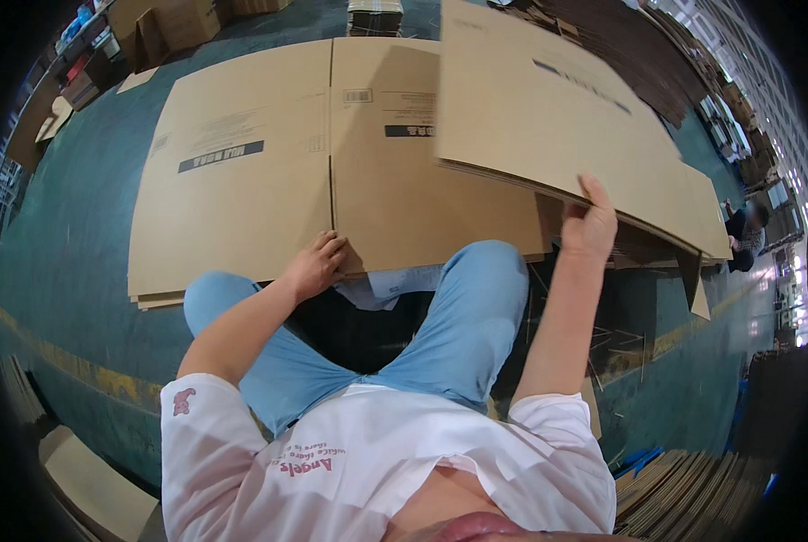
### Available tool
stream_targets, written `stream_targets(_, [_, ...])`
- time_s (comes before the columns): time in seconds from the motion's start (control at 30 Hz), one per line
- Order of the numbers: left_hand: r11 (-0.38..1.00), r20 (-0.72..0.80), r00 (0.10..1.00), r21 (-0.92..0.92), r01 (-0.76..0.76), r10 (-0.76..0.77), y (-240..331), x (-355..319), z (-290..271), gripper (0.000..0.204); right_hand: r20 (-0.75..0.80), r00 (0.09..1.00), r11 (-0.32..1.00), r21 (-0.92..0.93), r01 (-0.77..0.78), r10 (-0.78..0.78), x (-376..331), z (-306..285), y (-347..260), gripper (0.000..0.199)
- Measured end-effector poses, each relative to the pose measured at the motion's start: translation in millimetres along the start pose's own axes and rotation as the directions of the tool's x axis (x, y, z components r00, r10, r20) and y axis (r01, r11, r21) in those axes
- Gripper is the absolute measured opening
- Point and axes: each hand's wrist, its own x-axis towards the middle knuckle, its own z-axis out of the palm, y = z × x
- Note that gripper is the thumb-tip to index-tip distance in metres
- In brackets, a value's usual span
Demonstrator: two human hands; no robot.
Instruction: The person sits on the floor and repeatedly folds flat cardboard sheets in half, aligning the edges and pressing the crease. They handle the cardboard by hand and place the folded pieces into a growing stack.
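Note:
A large brown flattened cardboard box (241, 117) lies across the space in front of my knees, with dark printed bars and a slot running down its middle. At the near end of that slot, my left hand (321, 265) rests with its fingers curled over the cardboard edge. My right hand (592, 224) grips the near edge of a second flattened cardboard box (548, 117), thumb on top and the other fingers hidden below. This second box is tilted, raised above the right part of the first one, and covers some of its print.
Stacked cardboard (684, 497) stands at the lower right. A bundled stack (374, 16) sits at the far middle, and cartons (164, 32) at the far left. Another person (747, 230) is at the far right. Green floor (70, 226) with a yellow line surrounds me.

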Motion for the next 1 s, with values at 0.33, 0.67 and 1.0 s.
stream_targets(0.33, [0.99,-0.115,0.993,0.131,0.045,-0.03,-8,-4,36,0.053,0.769,0.635,0.78,-0.437,0.447,0.067,-261,123,128,0.029])
stream_targets(0.67, [0.978,-0.088,0.978,-0.103,0.18,-0.189,-11,-16,40,0.045,0.539,-0.593,0.57,-0.807,-0.157,0.599,-383,153,194,0.03])
stream_targets(1.0, [0.911,0.234,0.911,-0.161,0.381,-0.34,-10,-19,24,0.044,0.897,-0.376,0.692,0.119,0.712,0.233,-171,93,132,0.083])
